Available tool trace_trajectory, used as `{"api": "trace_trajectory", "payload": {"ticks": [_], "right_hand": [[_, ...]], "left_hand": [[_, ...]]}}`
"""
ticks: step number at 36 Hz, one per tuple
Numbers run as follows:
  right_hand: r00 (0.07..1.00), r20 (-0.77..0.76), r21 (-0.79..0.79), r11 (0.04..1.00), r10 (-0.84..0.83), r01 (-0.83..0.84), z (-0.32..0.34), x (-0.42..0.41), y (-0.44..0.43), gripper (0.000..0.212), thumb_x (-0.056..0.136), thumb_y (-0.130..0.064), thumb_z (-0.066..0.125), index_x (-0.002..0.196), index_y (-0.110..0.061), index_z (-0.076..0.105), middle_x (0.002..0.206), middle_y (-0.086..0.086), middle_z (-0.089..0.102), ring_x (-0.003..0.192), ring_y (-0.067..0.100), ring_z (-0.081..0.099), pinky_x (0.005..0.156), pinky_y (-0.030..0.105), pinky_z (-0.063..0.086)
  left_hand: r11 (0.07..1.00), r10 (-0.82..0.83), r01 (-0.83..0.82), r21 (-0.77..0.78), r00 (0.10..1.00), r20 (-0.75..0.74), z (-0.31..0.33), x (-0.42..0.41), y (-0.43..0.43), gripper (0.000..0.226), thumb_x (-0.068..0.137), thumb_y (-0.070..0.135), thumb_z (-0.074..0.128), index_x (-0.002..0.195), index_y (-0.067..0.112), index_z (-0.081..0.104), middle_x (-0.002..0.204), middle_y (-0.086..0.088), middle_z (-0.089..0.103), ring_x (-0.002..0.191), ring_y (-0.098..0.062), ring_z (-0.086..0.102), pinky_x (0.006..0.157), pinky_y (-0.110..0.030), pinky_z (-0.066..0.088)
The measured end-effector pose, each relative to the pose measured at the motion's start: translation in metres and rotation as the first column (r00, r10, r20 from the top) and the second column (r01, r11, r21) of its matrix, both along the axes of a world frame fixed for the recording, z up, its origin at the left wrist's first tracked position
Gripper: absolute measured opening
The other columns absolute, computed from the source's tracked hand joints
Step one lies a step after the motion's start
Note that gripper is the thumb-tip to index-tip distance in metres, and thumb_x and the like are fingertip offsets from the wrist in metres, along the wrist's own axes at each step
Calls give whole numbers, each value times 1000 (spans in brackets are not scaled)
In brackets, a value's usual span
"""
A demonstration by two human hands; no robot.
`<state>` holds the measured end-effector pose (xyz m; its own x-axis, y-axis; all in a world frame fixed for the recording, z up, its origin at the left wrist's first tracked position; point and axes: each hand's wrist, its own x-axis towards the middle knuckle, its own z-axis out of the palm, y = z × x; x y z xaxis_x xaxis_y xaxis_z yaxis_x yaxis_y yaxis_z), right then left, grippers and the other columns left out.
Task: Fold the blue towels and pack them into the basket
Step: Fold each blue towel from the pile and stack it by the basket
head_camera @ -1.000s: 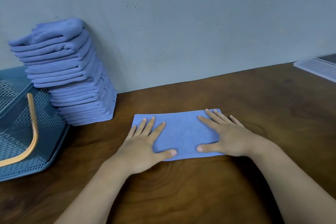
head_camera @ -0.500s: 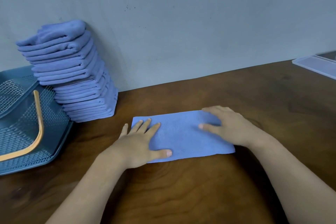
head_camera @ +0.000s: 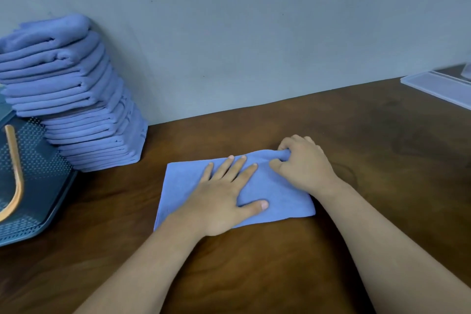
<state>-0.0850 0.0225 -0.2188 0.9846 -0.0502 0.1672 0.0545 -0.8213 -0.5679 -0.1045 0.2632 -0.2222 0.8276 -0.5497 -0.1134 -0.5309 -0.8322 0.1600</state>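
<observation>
A blue towel (head_camera: 183, 186), folded into a long strip, lies on the brown table in front of me. My left hand (head_camera: 221, 199) presses flat on its middle with fingers spread. My right hand (head_camera: 303, 166) pinches the towel's far right corner, and the cloth bunches up between thumb and fingers. At the far left stands a dark blue mesh basket (head_camera: 33, 186) with an orange handle (head_camera: 15, 176). A tall leaning stack of folded blue towels (head_camera: 76, 99) rests against the wall beside the basket.
The grey wall (head_camera: 254, 33) runs close behind the table. A clear plastic lid or tray (head_camera: 438, 89) lies at the far right edge. Bare wood (head_camera: 382, 160) shows to the right of the towel and in front of me.
My left hand slid right to the towel's middle. My right hand went from lying flat to curling round the towel's far right corner and lifting it slightly.
</observation>
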Motion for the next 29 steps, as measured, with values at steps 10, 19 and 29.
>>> {"api": "trace_trajectory", "payload": {"ticks": [10,19,29], "right_hand": [[981,-139,433,899,133,-61,20,-27,-17,34,104,-36,63,131,-54,53,112,-6,70,104,10,68,94,37,57],[969,-187,227,967,162,-118,10,-42,-4,73,94,-40,76,158,-42,41,152,-28,41,135,-1,43,108,26,39],[955,-268,258,965,125,-54,24,-51,-22,78,91,-32,82,157,-46,41,147,-28,38,137,-3,35,109,19,30]], "left_hand": [[999,4,-4,-33,1000,0,0,-1,1,91,90,94,18,165,49,-7,172,23,-21,156,-2,-28,131,-50,-9],[999,14,-14,-38,1000,-13,-3,-2,-3,92,89,94,17,165,48,-9,173,21,-20,156,-4,-29,130,-53,-10],[987,120,-122,-109,993,-21,2,-28,52,83,95,89,21,165,51,-2,171,27,-19,155,4,-25,131,-42,-10]]}}
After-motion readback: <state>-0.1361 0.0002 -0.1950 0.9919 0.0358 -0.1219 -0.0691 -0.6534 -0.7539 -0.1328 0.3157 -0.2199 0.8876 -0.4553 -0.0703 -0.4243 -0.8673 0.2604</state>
